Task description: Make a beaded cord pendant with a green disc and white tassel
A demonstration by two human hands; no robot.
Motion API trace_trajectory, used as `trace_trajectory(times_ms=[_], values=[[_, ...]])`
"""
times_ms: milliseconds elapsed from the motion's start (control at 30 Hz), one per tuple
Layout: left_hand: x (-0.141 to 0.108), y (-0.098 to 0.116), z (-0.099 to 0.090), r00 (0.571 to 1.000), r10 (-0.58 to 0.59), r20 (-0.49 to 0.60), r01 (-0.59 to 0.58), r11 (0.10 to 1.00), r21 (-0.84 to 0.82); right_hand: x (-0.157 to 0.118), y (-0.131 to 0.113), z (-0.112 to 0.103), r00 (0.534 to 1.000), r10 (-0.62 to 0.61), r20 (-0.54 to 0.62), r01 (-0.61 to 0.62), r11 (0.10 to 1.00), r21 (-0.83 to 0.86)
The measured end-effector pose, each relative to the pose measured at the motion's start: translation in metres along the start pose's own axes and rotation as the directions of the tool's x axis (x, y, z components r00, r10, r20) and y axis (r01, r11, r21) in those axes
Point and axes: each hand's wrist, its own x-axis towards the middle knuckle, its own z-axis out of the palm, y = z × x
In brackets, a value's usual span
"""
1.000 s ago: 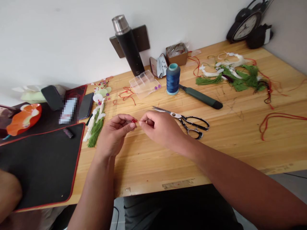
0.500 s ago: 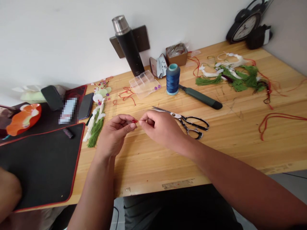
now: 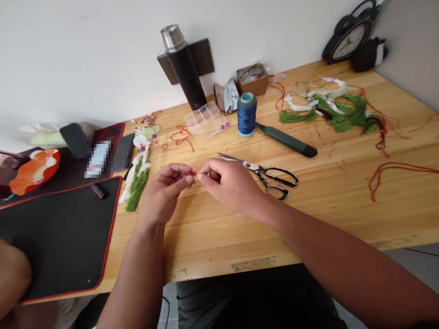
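Observation:
Between the thumb and fingers of my left hand [image 3: 168, 185] is a small shiny red bead [image 3: 191, 173]. My right hand [image 3: 226, 180] is pinched just right of the bead, its fingertips almost touching those of my left hand. Whatever the right fingers hold is too small to make out. Black-handled scissors [image 3: 253, 166] lie partly behind my right hand, blades pointing left. Left of my left hand lies a green and white tassel [image 3: 137, 189] with white petal pieces. Behind the hands stands a spool of blue thread [image 3: 246, 116].
At the back are a thermos [image 3: 187, 73], a clear compartment box [image 3: 206, 122] with purple beads, and a small brown box [image 3: 253, 82]. A dark green tool [image 3: 288, 140], tassels [image 3: 338, 107] and red cord [image 3: 380, 171] lie right. A black mat [image 3: 61, 237] and someone's arm [image 3: 12, 272] are left.
Both hands hold nearly the same pose around the red bead. My right fingertips have shifted very slightly left. The objects on the table stay where they were.

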Motion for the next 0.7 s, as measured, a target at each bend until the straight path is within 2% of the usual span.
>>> trace_trajectory(times_ms=[367, 700], values=[[-0.0032, 0.0016, -0.0059, 1.000, 0.023, 0.005, -0.023, 0.996, 0.090, 0.0006, -0.0007, -0.0015, 1.000, 0.002, -0.003, -0.002, 1.000, 0.000], [-0.0035, -0.0013, -0.0042, 0.996, 0.078, 0.034, -0.084, 0.966, 0.244, 0.0001, 0.0023, 0.0013, 1.000, -0.003, -0.006, 0.003, 0.999, -0.045]])
